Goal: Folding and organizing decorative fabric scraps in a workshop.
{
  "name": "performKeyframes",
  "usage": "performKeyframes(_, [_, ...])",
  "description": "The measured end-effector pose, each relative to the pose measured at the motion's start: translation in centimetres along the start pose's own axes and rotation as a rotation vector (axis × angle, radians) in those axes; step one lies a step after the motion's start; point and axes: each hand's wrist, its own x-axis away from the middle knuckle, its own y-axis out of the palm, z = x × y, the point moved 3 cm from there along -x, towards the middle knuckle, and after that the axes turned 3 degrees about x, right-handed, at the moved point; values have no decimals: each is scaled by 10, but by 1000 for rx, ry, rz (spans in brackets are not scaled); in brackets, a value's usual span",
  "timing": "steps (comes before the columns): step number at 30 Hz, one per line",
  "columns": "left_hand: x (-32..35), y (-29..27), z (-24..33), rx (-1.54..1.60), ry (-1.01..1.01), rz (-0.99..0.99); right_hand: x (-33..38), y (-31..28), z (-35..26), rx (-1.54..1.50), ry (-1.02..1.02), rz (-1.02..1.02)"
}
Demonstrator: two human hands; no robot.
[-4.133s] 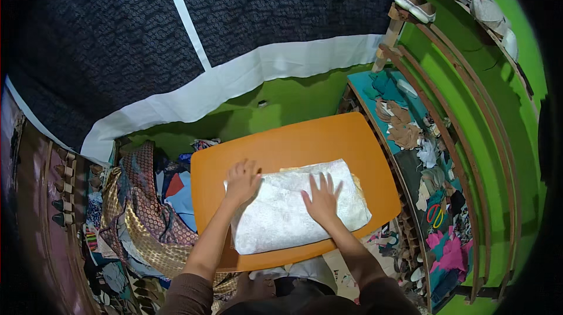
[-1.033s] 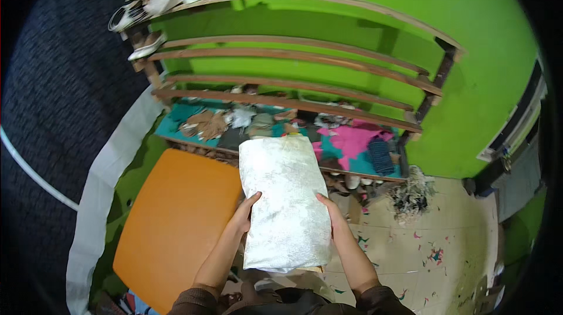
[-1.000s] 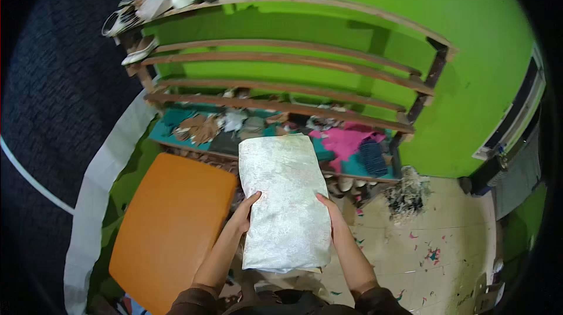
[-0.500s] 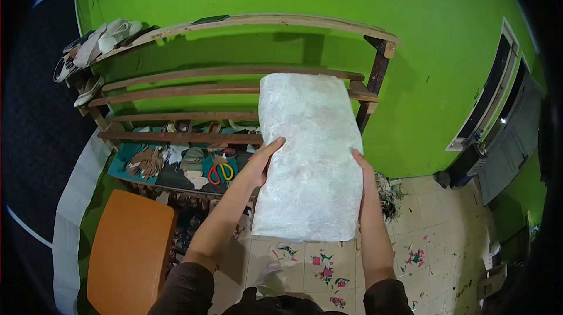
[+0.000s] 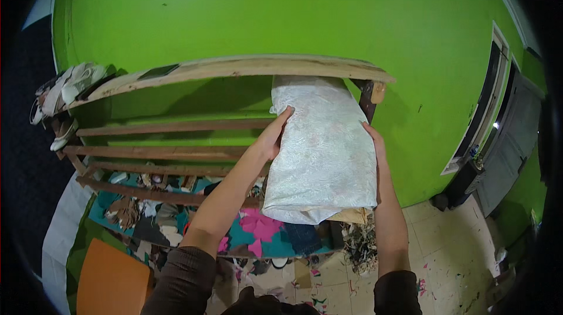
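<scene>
Looks like the person is mid-way through sliding a folded white fabric bundle (image 5: 322, 151) onto a shelf of the wooden rack (image 5: 234, 69), its far end already tucked under the top board. The left hand (image 5: 272, 136) and right hand (image 5: 375, 145) press flat on either side, fingers stretched out and clamped against the cloth. Next move probably needs a straight, level push so the near end doesn't sag off.

bright even light, sharp centre, fisheye bend w/ dark rim.
</scene>
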Motion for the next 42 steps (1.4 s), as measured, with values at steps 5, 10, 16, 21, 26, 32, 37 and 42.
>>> performKeyframes(5, [-65,-10,0,96,-11,-64,-55,-32,-7,65,54,21])
performKeyframes(10, [-98,-28,-19,52,-63,5,-77,-50,-2,159,97,75])
performKeyframes(16, [-105,-65,-30,-19,-37,101,-73,-34,5,190,232,88])
performKeyframes(21, [-78,-45,-5,-961,55,529,-76,-67,2,462,195,85])
performKeyframes(26, [-63,5,7,-1662,346,352,-53,-16,-26,1393,-249,-3])
performKeyframes(32, [-87,38,-42,-1902,236,340,-70,3,6,1929,-141,105])
performKeyframes(37, [-89,32,-59,-2005,312,373,-63,-10,21,1929,-218,115])
performKeyframes(42, [-61,40,-61,-2000,407,390,-38,-12,19,1867,-305,109])
